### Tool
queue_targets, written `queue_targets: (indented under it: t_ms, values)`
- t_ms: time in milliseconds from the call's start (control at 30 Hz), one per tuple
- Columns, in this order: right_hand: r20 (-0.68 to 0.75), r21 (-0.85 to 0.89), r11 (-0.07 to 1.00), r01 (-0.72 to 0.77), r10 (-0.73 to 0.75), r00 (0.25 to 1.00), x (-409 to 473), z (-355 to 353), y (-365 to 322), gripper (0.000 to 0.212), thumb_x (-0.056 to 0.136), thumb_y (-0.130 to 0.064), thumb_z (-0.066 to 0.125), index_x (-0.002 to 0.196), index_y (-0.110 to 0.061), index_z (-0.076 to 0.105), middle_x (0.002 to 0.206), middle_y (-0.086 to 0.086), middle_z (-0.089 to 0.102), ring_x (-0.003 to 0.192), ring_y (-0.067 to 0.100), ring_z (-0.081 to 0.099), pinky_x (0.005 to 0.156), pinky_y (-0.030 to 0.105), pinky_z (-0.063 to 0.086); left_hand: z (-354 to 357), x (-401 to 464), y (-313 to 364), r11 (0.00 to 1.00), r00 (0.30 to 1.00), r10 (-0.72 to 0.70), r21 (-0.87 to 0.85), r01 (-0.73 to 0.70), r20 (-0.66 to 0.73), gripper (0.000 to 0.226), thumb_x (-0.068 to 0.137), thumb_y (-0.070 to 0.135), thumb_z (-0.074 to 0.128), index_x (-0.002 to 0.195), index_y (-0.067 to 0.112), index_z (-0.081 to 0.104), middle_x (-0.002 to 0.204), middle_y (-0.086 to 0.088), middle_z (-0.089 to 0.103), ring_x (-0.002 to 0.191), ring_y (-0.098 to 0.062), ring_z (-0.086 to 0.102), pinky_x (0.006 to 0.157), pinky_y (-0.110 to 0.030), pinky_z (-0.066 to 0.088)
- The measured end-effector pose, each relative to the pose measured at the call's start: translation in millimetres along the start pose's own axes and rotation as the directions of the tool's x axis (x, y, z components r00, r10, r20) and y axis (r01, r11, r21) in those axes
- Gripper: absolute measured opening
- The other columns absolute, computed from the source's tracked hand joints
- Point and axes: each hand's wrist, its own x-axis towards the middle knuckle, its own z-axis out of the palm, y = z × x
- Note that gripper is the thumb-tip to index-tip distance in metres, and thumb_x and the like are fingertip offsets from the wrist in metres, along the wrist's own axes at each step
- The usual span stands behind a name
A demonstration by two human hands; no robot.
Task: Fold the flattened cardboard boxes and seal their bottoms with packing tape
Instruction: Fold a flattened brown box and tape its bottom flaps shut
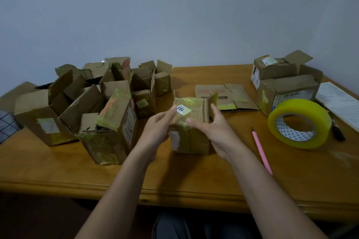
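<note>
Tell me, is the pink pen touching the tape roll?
Apart. The head view shows bare table between the pen and the tape roll.

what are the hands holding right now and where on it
Both hold the small cardboard box: left hand at its upper left edge, right hand on its top right.

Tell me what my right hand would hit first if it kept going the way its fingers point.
Probably the small box itself: the right hand already holds its side, fingers aimed up-left across its taped top.

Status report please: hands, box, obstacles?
Left hand and right hand both grip small box. Tape roll lies right, untouched. Nothing in the way.
</note>
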Motion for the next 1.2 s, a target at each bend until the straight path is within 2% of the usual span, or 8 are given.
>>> queue_targets:
  t_ms: [67,100,267,467,567,767,1067,1200]
  values:
    - [0.034,0.024,0.997,-0.071,0.07,0.997,3.0,-0.3,0.1,0.125,0.046,-0.049,0.089,0.152,-0.029,0.026,0.144,0.003,0.048,0.124,0.023,0.052,0.101,0.046,0.049,9.8,-0.4,7.5,0.997,0.999,-0.036,0.064,0.036,-0.004,0.049,0.09,0.049,0.062,0.125,0.015,0.058,0.104,0.003,0.067,0.093,-0.01,0.065,0.057,-0.017,0.051]
    - [0.038,0.014,0.997,-0.074,0.073,0.997,3.8,-0.9,0.0,0.117,0.052,-0.046,0.089,0.15,-0.027,0.029,0.14,0.002,0.051,0.12,0.022,0.055,0.098,0.046,0.051,13.0,0.8,8.7,0.996,0.998,-0.052,0.076,0.054,-0.035,0.053,0.088,0.046,0.066,0.129,0.012,0.055,0.107,0.0,0.066,0.094,-0.012,0.065,0.055,-0.018,0.051]
    - [-0.005,-0.024,0.999,-0.023,0.023,1.0,7.4,-5.1,3.2,0.068,0.087,-0.024,0.071,0.146,-0.02,0.038,0.139,0.002,0.052,0.113,0.02,0.059,0.091,0.043,0.056,12.7,5.0,8.6,0.996,0.992,-0.069,0.047,0.075,-0.104,0.063,0.085,0.036,0.074,0.135,0.007,0.049,0.12,-0.009,0.063,0.101,-0.021,0.065,0.066,-0.027,0.055]
    - [-0.161,-0.128,0.982,0.142,-0.162,0.974,3.4,-2.1,-3.5,0.051,0.081,-0.033,0.078,0.123,-0.021,0.052,0.123,0.001,0.061,0.103,0.014,0.063,0.077,0.029,0.058,5.7,-0.5,5.3,0.992,0.993,0.092,0.098,-0.085,-0.078,0.038,0.091,0.03,0.067,0.122,0.01,0.059,0.11,-0.005,0.066,0.099,-0.017,0.066,0.073,-0.026,0.058]
    - [-0.217,-0.127,0.972,0.196,-0.22,0.951,2.9,-1.3,-6.7,0.049,0.073,-0.026,0.085,0.108,-0.021,0.05,0.11,-0.001,0.066,0.093,0.013,0.067,0.073,0.037,0.061,6.4,-1.3,5.0,0.986,0.985,0.155,0.077,-0.149,-0.078,0.024,0.093,0.022,0.065,0.115,0.01,0.063,0.104,-0.004,0.069,0.094,-0.014,0.068,0.073,-0.028,0.06]
    - [-0.191,-0.168,0.949,0.266,-0.296,0.936,7.0,-4.4,-0.5,0.018,0.091,-0.019,0.067,0.1,-0.022,0.051,0.095,-0.009,0.066,0.093,0.013,0.069,0.074,0.041,0.061,5.5,2.3,-3.3,0.979,0.976,0.195,0.087,-0.187,-0.099,0.022,0.093,0.018,0.064,0.115,0.014,0.063,0.102,0.003,0.069,0.093,-0.008,0.068,0.066,-0.019,0.057]
    - [-0.235,-0.158,0.948,0.277,-0.308,0.922,8.7,-1.3,-4.2,0.021,0.084,-0.021,0.076,0.091,-0.016,0.057,0.086,-0.008,0.071,0.083,0.009,0.071,0.073,0.038,0.061,3.5,7.5,-3.3,0.976,0.966,0.218,0.062,-0.211,-0.138,0.021,0.088,0.023,0.07,0.106,0.013,0.067,0.1,-0.001,0.072,0.09,-0.01,0.071,0.064,-0.02,0.057]
    - [-0.26,-0.153,0.933,0.325,-0.355,0.898,13.9,-0.3,-26.6,0.018,0.086,-0.014,0.072,0.096,-0.019,0.059,0.091,-0.01,0.067,0.086,-0.002,0.066,0.073,0.014,0.055,-1.0,17.9,14.3,0.952,0.938,0.305,0.07,-0.297,-0.167,0.014,0.093,0.019,0.065,0.106,0.019,0.064,0.102,0.004,0.071,0.094,-0.008,0.069,0.066,-0.017,0.056]
